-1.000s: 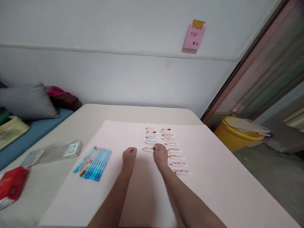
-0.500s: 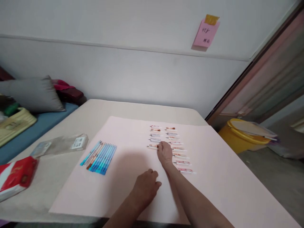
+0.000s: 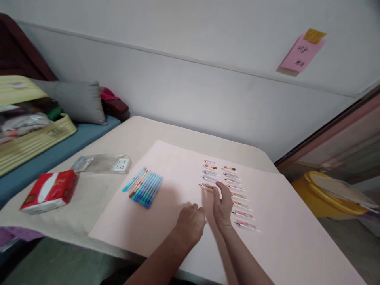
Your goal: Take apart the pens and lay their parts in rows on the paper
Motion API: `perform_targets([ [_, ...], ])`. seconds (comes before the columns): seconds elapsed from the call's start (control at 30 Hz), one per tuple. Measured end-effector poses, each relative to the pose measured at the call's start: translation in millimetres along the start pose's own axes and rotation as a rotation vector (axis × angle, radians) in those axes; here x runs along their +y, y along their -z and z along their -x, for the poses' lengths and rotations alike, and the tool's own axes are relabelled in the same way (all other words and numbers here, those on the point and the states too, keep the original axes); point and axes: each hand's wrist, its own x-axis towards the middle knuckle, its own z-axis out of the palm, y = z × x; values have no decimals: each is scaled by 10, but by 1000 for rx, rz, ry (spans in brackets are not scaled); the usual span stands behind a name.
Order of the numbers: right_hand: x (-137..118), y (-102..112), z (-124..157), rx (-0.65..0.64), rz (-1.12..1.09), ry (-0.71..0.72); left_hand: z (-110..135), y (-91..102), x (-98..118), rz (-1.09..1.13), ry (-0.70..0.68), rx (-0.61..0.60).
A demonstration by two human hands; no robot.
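Observation:
On a pale pink sheet (image 3: 166,221) lie two columns of small pink-and-white pens (image 3: 228,190) and, to their left, a tight row of blue pens (image 3: 144,187). My right hand (image 3: 222,204) hovers over the near end of the left pen column, fingers stretched out and together, nothing in it. My left hand (image 3: 190,223) sits just left of it above the sheet, fingers curled inward; whether they hold anything is hidden.
A clear plastic packet (image 3: 102,163) and a red tissue pack (image 3: 50,190) lie on the beige table at the left. A grey pillow (image 3: 78,101) and yellow basket (image 3: 32,138) stand on the blue bench. A yellow bucket (image 3: 326,194) is on the floor, right.
The view has swung left. My right hand lifted off the pens and drew back with fingers stretched. My left hand pulled back from beside the pens toward me.

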Motion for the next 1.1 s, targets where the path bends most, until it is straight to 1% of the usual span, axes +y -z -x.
perform_targets([
  [0.1,-381,92,158,-63,-138,-113,8,21,-11,-7,13,2],
  [0.13,-464,116,212,-77,-167,-134,11,19,-22,-11,19,4],
  [0.2,-545,149,310,-118,-203,-176,14,9,-67,-28,34,22],
  [0.27,-534,161,378,-167,-220,-221,7,12,-152,-55,87,31],
  [0.4,-408,155,405,-280,-243,-274,-23,98,-439,-128,318,58],
  [0.57,-318,189,348,-314,-228,-302,-29,235,-850,-239,510,140],
  [0.67,-332,214,341,-325,-216,-300,-21,253,-1001,-294,581,191],
  [0.73,-354,223,346,-335,-214,-293,-25,242,-1055,-324,609,193],
  [0.8,-374,227,349,-347,-215,-289,-39,222,-1088,-320,629,162],
  [0.93,-397,237,345,-358,-211,-276,-77,165,-1126,-204,659,90],
  [1.07,-443,247,349,-397,-206,-276,-133,111,-1126,-148,676,124],
  [1.1,-458,246,355,-415,-206,-283,-155,104,-1115,-82,678,145],
])
